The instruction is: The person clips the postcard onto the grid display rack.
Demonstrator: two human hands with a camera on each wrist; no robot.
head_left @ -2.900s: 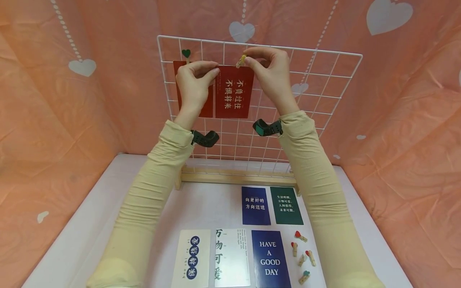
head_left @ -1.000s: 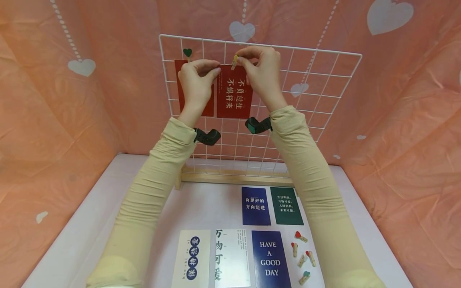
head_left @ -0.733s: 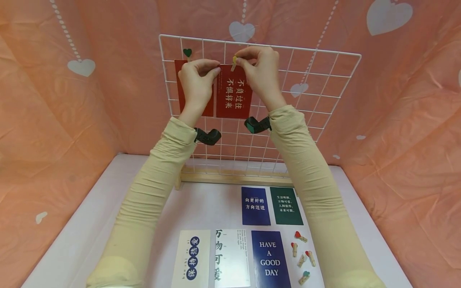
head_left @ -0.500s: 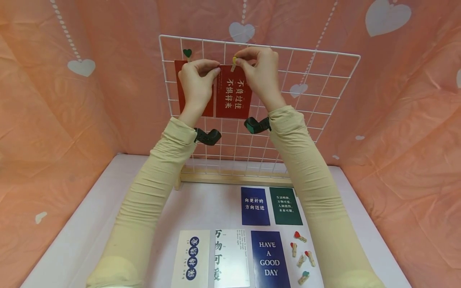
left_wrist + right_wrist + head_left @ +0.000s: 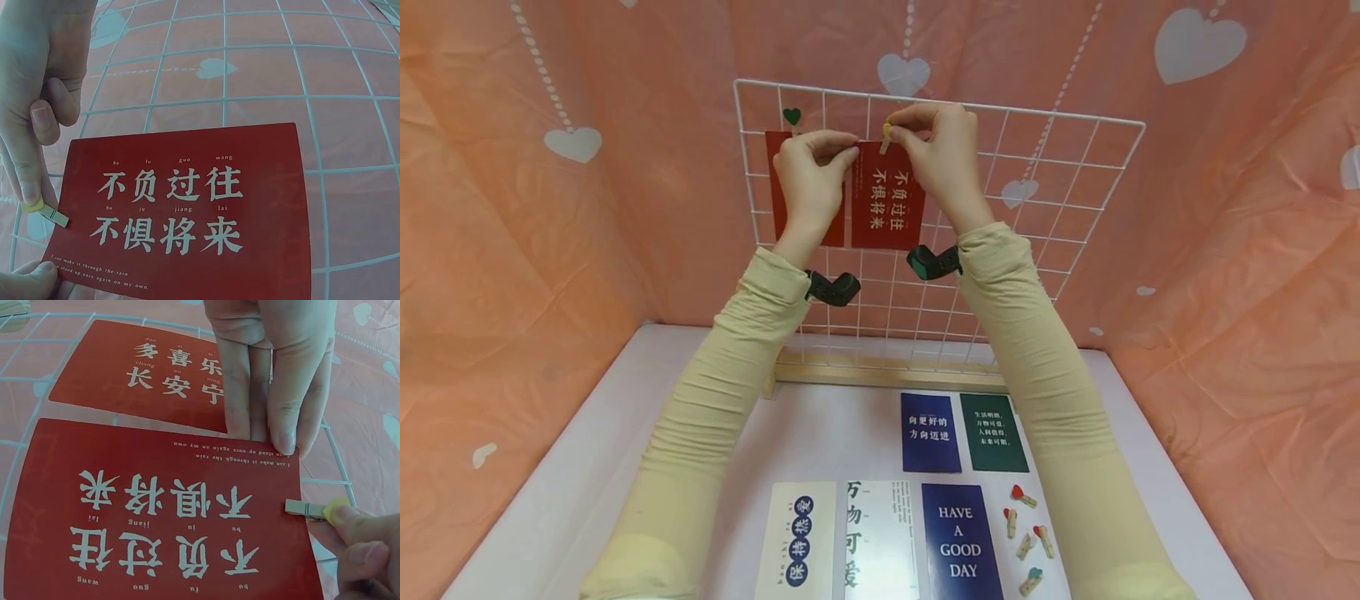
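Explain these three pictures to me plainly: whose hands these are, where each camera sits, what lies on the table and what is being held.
No machine here: a person in pale yellow sleeves works with two bare hands. The wide picture comes from a camera on the head, looking forward and down. The two close pictures come from the small dark cameras strapped to each wrist.

In front stands a white wire grid panel on a wooden base. The left hand pinches the top corner of a red card with white Chinese writing against the grid. The right hand pinches a small wooden clothespin with a yellow top at that card's upper edge. A second red card hangs beside it under a green heart clip.

On the white table lie five more printed cards, including a dark blue "HAVE A GOOD DAY" card, and several spare heart-topped clothespins.
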